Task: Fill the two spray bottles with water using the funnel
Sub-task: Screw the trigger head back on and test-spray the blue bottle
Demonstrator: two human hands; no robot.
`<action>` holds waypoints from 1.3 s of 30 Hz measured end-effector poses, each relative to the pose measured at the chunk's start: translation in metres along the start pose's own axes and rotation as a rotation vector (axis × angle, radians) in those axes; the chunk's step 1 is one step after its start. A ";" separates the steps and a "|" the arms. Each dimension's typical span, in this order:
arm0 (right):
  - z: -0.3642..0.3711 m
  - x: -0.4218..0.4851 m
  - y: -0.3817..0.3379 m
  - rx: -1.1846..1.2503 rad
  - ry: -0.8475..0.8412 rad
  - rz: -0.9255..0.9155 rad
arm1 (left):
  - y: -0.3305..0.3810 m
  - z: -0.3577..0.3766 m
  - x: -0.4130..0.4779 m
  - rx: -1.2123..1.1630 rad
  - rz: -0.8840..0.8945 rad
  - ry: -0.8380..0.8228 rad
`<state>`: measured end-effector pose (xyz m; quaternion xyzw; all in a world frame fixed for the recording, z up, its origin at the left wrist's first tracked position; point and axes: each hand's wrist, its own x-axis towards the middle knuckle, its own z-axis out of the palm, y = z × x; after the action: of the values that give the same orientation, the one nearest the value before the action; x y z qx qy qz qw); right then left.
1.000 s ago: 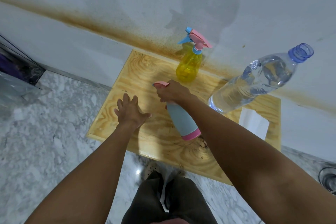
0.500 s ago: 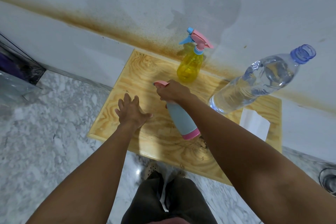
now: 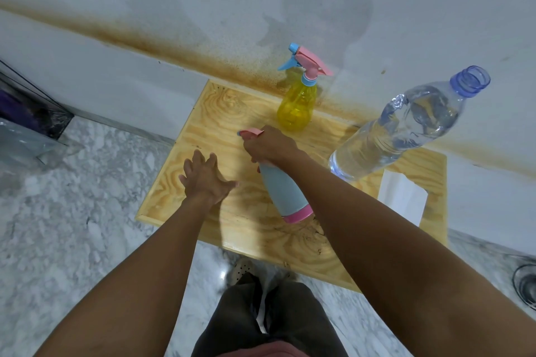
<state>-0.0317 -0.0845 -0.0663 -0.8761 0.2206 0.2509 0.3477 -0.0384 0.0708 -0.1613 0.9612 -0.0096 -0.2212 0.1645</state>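
Head view: left hand (image 3: 203, 180) between blue bottle (image 3: 282, 191) and left table edge (image 3: 171, 151)

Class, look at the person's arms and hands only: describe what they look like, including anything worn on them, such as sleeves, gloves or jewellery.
The left arm and right arm are bare along all that shows; no sleeve edge is in view. The left hand and right hand wear no gloves, and no watch, bracelet or ring can be seen. No markings show.
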 end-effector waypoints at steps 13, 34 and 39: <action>-0.011 -0.010 0.011 -0.009 0.020 -0.082 | 0.001 -0.001 0.000 -0.016 -0.029 -0.034; -0.061 -0.066 0.005 0.495 0.319 -0.755 | 0.079 -0.062 -0.076 -0.789 0.392 0.179; -0.049 -0.035 0.028 0.520 0.483 -0.477 | 0.072 -0.068 -0.012 -0.849 0.211 0.256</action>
<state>-0.0605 -0.1307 -0.0284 -0.8194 0.1429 -0.1126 0.5436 -0.0161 0.0245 -0.0757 0.8220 0.0044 -0.0669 0.5655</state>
